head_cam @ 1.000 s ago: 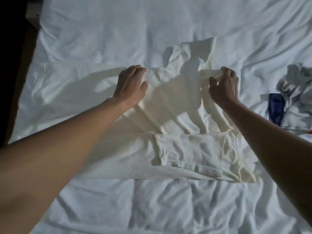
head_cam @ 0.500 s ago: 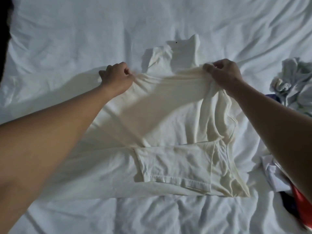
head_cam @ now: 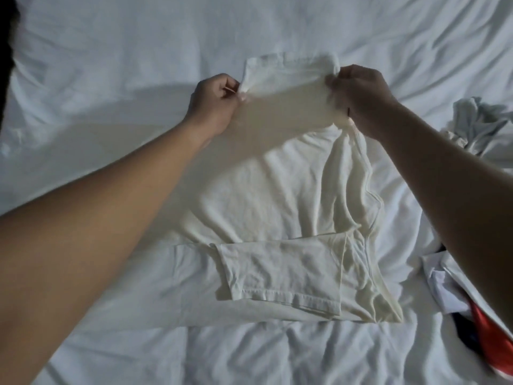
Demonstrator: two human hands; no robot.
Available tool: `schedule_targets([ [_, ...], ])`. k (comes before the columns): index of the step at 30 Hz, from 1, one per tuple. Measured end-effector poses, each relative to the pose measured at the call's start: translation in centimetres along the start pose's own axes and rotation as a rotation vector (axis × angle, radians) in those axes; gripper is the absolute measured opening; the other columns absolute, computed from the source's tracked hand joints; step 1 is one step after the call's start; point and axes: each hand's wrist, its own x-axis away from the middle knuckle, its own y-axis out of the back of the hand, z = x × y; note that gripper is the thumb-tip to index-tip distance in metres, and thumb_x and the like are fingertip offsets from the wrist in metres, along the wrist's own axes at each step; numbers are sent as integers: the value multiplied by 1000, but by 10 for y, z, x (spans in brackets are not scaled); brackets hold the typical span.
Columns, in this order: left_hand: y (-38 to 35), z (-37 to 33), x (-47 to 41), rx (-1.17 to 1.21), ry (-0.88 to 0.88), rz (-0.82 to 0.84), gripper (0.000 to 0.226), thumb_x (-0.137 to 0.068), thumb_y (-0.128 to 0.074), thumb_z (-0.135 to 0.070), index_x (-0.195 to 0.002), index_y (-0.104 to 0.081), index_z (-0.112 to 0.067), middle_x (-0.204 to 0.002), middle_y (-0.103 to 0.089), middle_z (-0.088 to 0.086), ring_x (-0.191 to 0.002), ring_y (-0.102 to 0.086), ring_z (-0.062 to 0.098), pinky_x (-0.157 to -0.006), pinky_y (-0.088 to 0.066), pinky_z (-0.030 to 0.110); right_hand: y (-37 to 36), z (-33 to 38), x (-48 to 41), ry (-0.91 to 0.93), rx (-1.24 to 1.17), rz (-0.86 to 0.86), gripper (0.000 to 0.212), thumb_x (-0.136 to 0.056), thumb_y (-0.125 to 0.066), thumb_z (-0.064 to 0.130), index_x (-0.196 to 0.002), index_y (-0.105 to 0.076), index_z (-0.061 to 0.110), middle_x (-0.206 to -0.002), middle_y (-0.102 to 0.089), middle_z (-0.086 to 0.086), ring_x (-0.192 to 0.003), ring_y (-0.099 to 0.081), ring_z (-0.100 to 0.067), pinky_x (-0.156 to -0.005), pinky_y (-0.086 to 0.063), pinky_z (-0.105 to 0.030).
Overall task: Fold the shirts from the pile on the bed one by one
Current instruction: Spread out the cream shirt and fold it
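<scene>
Left hand [head_cam: 213, 102] and right hand [head_cam: 361, 98] each pinch the cream shirt's [head_cam: 280, 195] far edge, lifted off the bed [head_cam: 111, 51].

This is a bedroom in a home, because a big bed [head_cam: 116, 45] with a soft, wrinkly white sheet [head_cam: 277, 345] fills the whole view, a cream shirt [head_cam: 277, 207] lies spread on it, and a small pile of clothes [head_cam: 477, 126] sits at the right side.
</scene>
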Motion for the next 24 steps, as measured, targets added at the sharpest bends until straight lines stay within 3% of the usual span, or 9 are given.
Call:
schedule_targets([
  [4,21,2,60,-3,-124,81,9,-91,-71,-28,-91,-69,-20,-88,-77,-5,-85,-74,10,-83,-57,35,25,-12,65,140,13,107,5,-95,-70,11,-97,-67,8,-74,-68,0,-62,-62,-7,-61,-49,-22],
  [8,27,15,128,-245,-211,99,9,-94,-72,-27,-93,-68,-19,-84,-71,-13,-82,-66,-5,-84,-50,19,41,-51,129,211,336,167,16,-91,-77,21,-91,-62,14,-72,-64,11,-63,-55,-6,-62,-45,-25],
  [11,18,38,170,-357,-247,208,6,-93,-75,-22,-93,-70,-19,-83,-70,-11,-81,-64,1,-76,-47,22,41,-90,168,146,511,235,23,-86,-81,18,-93,-61,27,-84,-71,12,-75,-67,-3,-68,-53,-26],
  [13,11,53,186,-436,-278,282,8,-90,-78,-18,-95,-71,-17,-85,-69,-7,-83,-64,11,-74,-45,28,36,-110,188,101,585,301,37,-84,-83,15,-114,-62,24,-99,-72,7,-94,-70,-10,-79,-54,-28],
  [15,4,62,194,-508,-318,285,24,-83,-82,-14,-104,-72,-15,-94,-72,-3,-92,-66,20,-82,-48,31,30,-121,196,92,632,303,56,-82,-84,17,-131,-57,22,-109,-68,0,-107,-67,-16,-85,-49,-26],
  [17,-2,59,198,-546,-292,255,41,-77,-85,-20,-116,-70,-17,-105,-73,-4,-102,-65,21,-93,-49,38,23,-122,194,89,627,257,67,-79,-87,24,-138,-54,22,-113,-66,-3,-107,-64,-17,-87,-49,-28],
  [19,-10,52,201,-556,-255,236,46,-77,-86,-29,-119,-70,-20,-106,-73,-7,-106,-63,21,-97,-47,42,17,-119,193,66,624,246,57,-79,-87,32,-128,-60,22,-105,-66,4,-97,-63,-13,-81,-47,-25],
  [21,-14,41,206,-452,-170,195,29,-82,-83,-31,-109,-74,-21,-98,-72,-14,-101,-63,15,-95,-48,36,17,-112,193,63,636,227,24,-85,-81,37,-96,-64,24,-86,-65,11,-80,-62,-9,-66,-42,-21],
  [24,-9,29,213,-226,-72,115,9,-93,-73,-30,-90,-69,-22,-84,-71,-14,-85,-65,2,-80,-48,21,28,-105,192,107,621,163,34,-94,-72,35,-71,-55,17,-68,-59,-2,-63,-54,-17,-60,-39,-36],
])
